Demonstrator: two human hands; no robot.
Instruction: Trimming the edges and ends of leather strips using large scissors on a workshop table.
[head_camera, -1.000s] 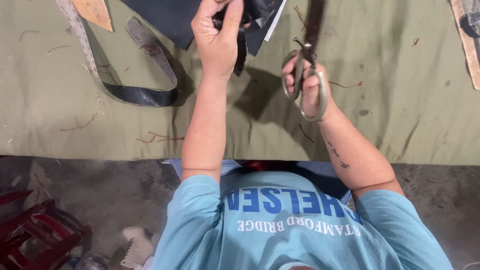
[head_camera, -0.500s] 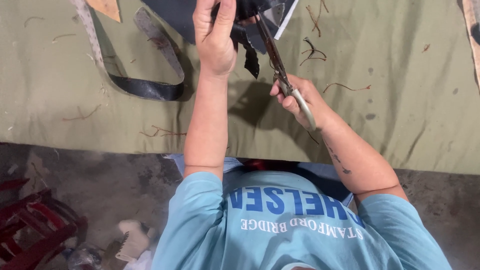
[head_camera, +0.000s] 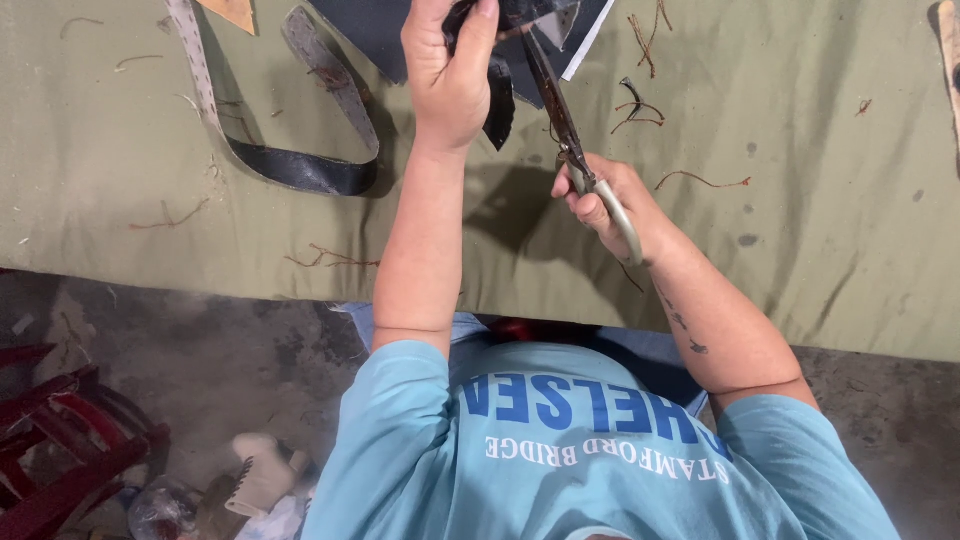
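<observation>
1. The left hand (head_camera: 447, 75) pinches a piece of black sheet material (head_camera: 497, 100) at the far edge of the view, thumb and fingers pressed together on it; a dark tab of it hangs below the grip.
2. The right hand (head_camera: 610, 200) is wrapped tightly around the pale handles of a pair of large scissors (head_camera: 560, 110), whose rusty blades angle up and left into the black piece, just beside the left fingertips.
3. The green cloth-covered table (head_camera: 820, 180) carries a looped black strap (head_camera: 300, 165) to the left and reddish thread scraps (head_camera: 640, 100) to the right.
4. Risk, as I judge it: the blades run very close to the pinching fingers (a nick seems likely), and the limp piece could fold between dull blades rather than cut cleanly.
</observation>
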